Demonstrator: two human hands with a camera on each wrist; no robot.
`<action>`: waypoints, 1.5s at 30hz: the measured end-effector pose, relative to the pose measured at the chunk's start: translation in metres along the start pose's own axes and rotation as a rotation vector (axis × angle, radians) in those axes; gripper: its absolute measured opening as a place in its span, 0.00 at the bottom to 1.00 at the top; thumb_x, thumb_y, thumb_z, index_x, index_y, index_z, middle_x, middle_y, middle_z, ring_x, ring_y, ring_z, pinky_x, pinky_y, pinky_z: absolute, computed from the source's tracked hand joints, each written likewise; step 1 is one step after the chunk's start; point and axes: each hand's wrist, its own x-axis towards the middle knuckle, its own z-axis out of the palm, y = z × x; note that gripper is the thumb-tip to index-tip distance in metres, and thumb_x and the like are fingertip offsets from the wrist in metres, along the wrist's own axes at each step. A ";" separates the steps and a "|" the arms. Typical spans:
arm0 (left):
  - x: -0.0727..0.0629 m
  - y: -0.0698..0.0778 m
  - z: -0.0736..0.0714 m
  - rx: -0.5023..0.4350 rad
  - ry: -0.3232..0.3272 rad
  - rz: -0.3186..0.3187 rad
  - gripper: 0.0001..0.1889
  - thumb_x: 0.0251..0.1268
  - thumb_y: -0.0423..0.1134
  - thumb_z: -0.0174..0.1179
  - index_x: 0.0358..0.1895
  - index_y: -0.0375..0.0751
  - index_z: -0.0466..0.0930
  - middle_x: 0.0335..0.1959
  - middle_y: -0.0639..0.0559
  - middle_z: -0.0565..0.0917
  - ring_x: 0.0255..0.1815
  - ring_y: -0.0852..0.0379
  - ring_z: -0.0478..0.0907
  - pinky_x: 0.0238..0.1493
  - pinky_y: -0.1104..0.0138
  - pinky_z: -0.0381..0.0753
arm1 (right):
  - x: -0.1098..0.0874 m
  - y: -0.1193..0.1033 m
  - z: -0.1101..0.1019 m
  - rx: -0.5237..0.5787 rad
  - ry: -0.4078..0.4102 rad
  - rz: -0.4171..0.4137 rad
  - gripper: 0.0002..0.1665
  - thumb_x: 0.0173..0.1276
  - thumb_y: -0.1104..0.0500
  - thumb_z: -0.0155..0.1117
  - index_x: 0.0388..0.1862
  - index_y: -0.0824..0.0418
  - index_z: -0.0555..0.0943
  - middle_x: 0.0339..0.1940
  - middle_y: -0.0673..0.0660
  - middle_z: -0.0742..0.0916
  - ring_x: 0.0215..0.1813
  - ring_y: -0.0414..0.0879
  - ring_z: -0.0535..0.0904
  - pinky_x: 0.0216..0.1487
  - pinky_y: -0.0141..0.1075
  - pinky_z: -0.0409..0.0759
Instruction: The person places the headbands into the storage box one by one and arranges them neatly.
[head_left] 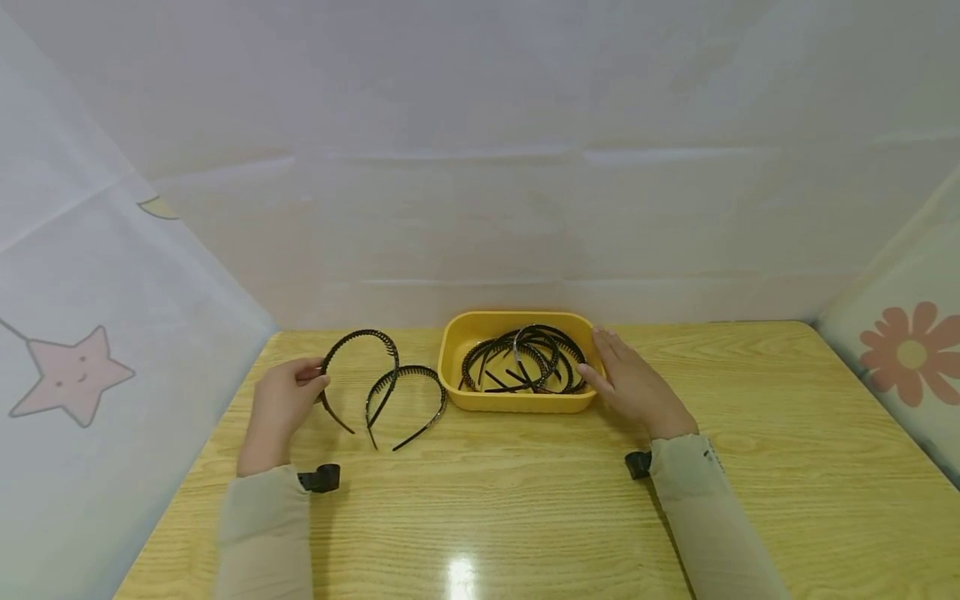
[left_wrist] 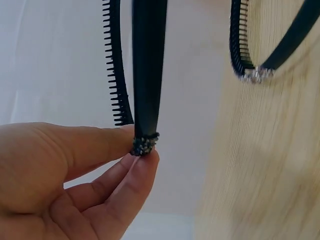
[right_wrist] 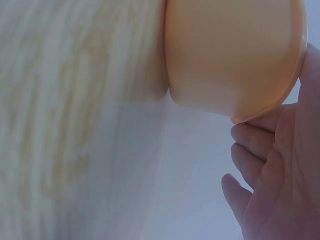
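Note:
My left hand (head_left: 283, 402) pinches a black toothed headband (left_wrist: 148, 65) between thumb and fingertips, at a small glittery patch on its band. Its arch stands up from the hand in the head view. A second black headband (head_left: 438, 385), also with a sparkly patch, stands on the table just right of it, and the two overlap in the head view. Farther right sits a yellow plastic basket (head_left: 517, 403) with several tangled black headbands (head_left: 551, 335) inside. My right hand (head_left: 637, 387) rests against the basket's right end, thumb at the rim and fingers extended along the outside.
The wooden table (head_left: 480, 492) runs up to a pale cloth backdrop (head_left: 480, 217) right behind the basket. Printed side cloths hang at left and right, with a pink star (head_left: 75, 375) and a red flower (head_left: 892, 367). A black strap mount sits at each wrist.

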 end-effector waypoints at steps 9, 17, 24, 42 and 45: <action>0.004 0.018 0.012 -0.166 -0.016 -0.009 0.25 0.77 0.34 0.57 0.72 0.28 0.69 0.61 0.28 0.77 0.58 0.36 0.81 0.51 0.57 0.86 | 0.001 0.001 0.001 -0.020 0.000 -0.001 0.47 0.83 0.37 0.41 0.82 0.71 0.47 0.83 0.68 0.55 0.83 0.64 0.47 0.79 0.59 0.48; 0.005 0.026 0.023 -0.290 -0.005 -0.008 0.26 0.75 0.37 0.61 0.71 0.30 0.71 0.61 0.32 0.78 0.58 0.39 0.81 0.51 0.61 0.86 | 0.000 0.001 0.001 -0.020 0.005 0.001 0.47 0.83 0.37 0.40 0.82 0.70 0.47 0.83 0.68 0.55 0.83 0.63 0.47 0.79 0.58 0.49; 0.007 0.036 0.035 -0.415 -0.023 -0.034 0.27 0.75 0.38 0.62 0.72 0.35 0.71 0.61 0.36 0.77 0.57 0.44 0.82 0.52 0.63 0.85 | 0.001 0.002 0.002 -0.019 0.000 0.003 0.48 0.83 0.36 0.40 0.82 0.70 0.46 0.83 0.68 0.54 0.82 0.64 0.47 0.79 0.59 0.48; 0.006 0.066 0.071 -0.671 -0.009 -0.037 0.25 0.71 0.33 0.65 0.68 0.31 0.74 0.56 0.36 0.78 0.48 0.53 0.84 0.48 0.69 0.86 | 0.003 0.000 0.002 -0.025 -0.003 0.005 0.47 0.83 0.37 0.41 0.82 0.70 0.47 0.83 0.66 0.53 0.83 0.63 0.46 0.80 0.57 0.48; 0.005 0.069 0.078 -0.707 -0.002 -0.041 0.25 0.71 0.33 0.65 0.68 0.31 0.75 0.57 0.36 0.78 0.47 0.55 0.84 0.47 0.69 0.86 | 0.003 0.001 0.002 -0.021 -0.005 0.007 0.47 0.83 0.38 0.42 0.82 0.70 0.47 0.83 0.66 0.53 0.83 0.63 0.46 0.80 0.58 0.48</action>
